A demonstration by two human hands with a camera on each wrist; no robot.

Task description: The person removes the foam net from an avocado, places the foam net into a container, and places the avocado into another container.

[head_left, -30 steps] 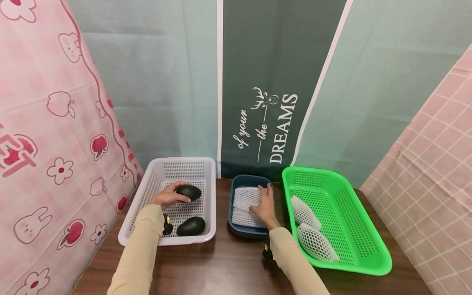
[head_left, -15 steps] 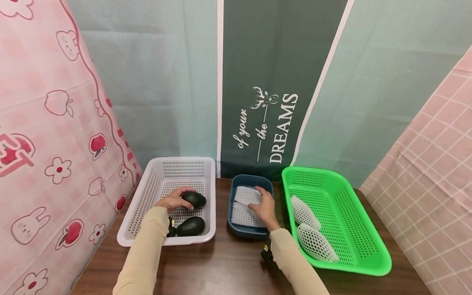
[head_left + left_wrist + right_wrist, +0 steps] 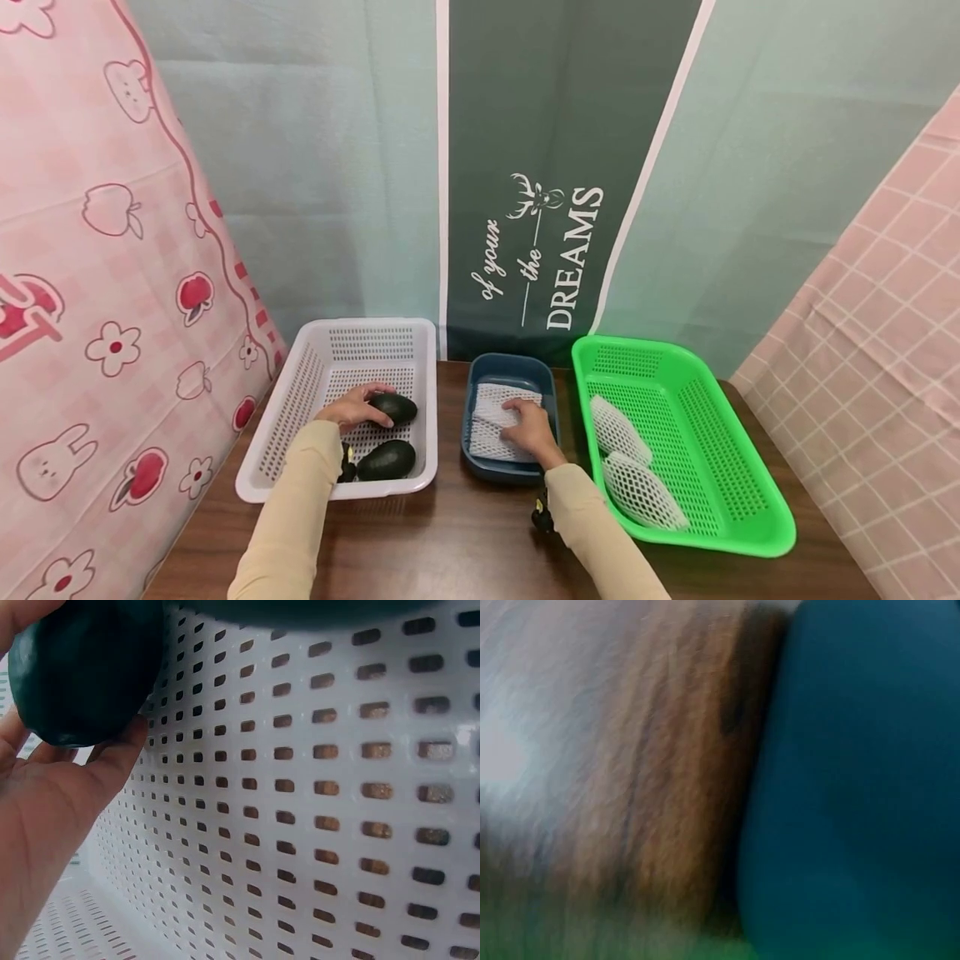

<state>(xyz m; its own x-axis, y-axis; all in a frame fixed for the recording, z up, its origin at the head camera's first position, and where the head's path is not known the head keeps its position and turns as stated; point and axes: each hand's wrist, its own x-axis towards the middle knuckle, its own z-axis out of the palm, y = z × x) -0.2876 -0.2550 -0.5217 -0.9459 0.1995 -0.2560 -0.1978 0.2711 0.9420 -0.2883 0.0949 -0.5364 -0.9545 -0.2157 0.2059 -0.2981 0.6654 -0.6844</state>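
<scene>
In the white basket my left hand (image 3: pixel 356 408) grips a dark green avocado (image 3: pixel 395 409), thumb on the near side and fingers round the back. The left wrist view shows this avocado (image 3: pixel 90 671) up close against the palm side of the fingers. A second avocado (image 3: pixel 387 460) lies nearer me in the same basket. My right hand (image 3: pixel 531 430) reaches into the small blue bin (image 3: pixel 551 392), its fingers and thumb curled in on the white foam net sleeves (image 3: pixel 491 404) and pinching at them. The right wrist view shows only the bin's blue outer wall (image 3: pixel 855 780) and the tabletop, blurred.
The white perforated basket (image 3: pixel 429 358) stands on the left of the brown wooden table (image 3: pixel 420 542). On the right is a green basket (image 3: pixel 720 475) holding two net-wrapped items (image 3: pixel 645 492). Printed cloths hang behind and at both sides.
My left hand and its avocado have shifted right and slightly nearer. The right fingers have drawn in from a spread pose toward the thumb, and the foam net sleeves have shifted a little.
</scene>
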